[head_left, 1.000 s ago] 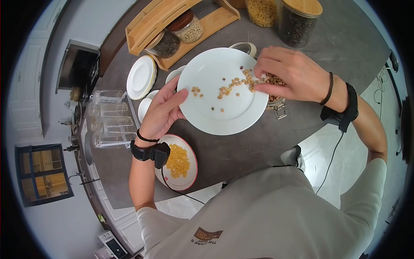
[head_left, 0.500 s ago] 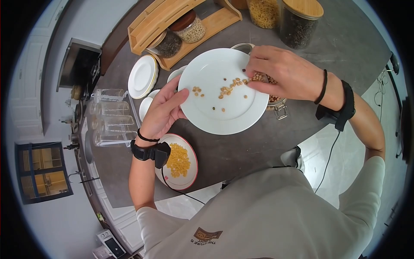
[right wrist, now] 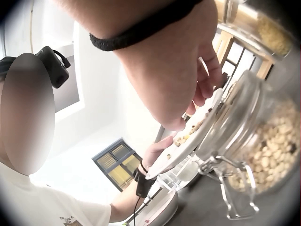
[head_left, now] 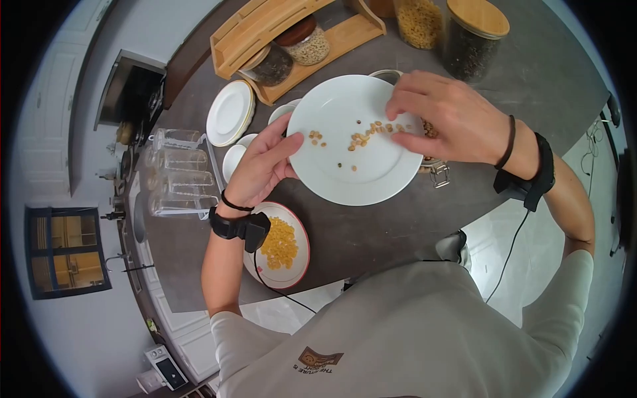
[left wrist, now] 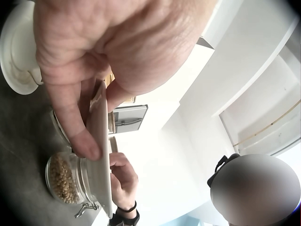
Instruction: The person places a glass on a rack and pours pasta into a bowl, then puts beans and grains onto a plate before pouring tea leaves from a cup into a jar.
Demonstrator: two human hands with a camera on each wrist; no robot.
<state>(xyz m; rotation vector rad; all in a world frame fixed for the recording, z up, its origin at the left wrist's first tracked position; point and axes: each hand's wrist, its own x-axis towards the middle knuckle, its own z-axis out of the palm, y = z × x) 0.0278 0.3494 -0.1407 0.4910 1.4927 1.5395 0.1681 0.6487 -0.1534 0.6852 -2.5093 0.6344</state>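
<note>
The left hand (head_left: 262, 166) grips the left rim of a white plate (head_left: 358, 182), thumb on top and fingers beneath, as the left wrist view also shows. Scattered pale beans (head_left: 360, 140) and a few dark ones lie on the plate. Over its right side hovers the right hand (head_left: 458, 119), thumb and fingers spread apart above the beans near the rim. A glass clip jar of beans (right wrist: 270, 153) stands beneath the plate's right edge, largely covered by plate and hand in the head view.
A red-rimmed plate of yellow pieces (head_left: 304, 255) sits below the left wrist. Stacked plates (head_left: 229, 113), small white bowls (head_left: 233, 161) and several glasses (head_left: 182, 182) are at the left. Behind stand a wooden rack (head_left: 345, 41) with jars and a wooden-lidded jar (head_left: 471, 50).
Fewer beans lie near the plate's right rim. The right hand moved out toward the jar with its fingers together, then came back over the plate with them parted. The left hand keeps its hold.
</note>
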